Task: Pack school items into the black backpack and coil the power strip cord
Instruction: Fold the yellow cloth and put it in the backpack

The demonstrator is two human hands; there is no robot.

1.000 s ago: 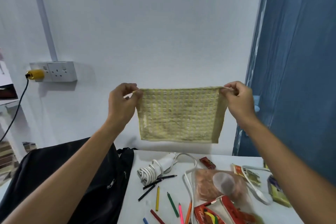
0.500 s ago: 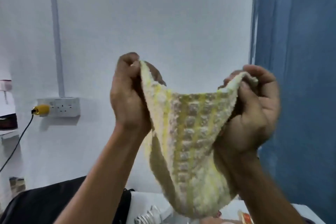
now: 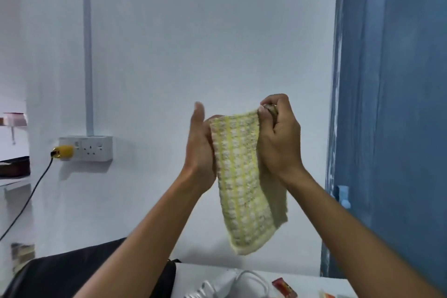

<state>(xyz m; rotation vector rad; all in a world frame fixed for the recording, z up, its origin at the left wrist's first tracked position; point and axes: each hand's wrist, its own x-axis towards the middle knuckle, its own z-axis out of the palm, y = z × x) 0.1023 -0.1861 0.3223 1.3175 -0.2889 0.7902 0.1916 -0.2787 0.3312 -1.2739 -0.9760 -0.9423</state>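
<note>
A yellow and white waffle-weave cloth (image 3: 244,189) hangs folded in half, held up in front of the wall. My right hand (image 3: 278,138) pinches its top corners together. My left hand (image 3: 200,145) lies flat against the cloth's left side with the thumb pointing up. The black backpack (image 3: 79,273) lies at the bottom left, partly behind my left forearm. A bit of the white power strip with its cord (image 3: 232,285) shows at the bottom edge on the white table (image 3: 314,285).
A wall socket (image 3: 93,149) with a yellow plug (image 3: 61,151) and black cable sits at left. A blue curtain (image 3: 391,104) fills the right side. A red packet (image 3: 284,288) lies on the table. A shelf edge shows at far left.
The cloth, first stretched flat between both hands, has been folded in half. My hands came together, and my left hand went from pinching a corner to lying flat on the cloth.
</note>
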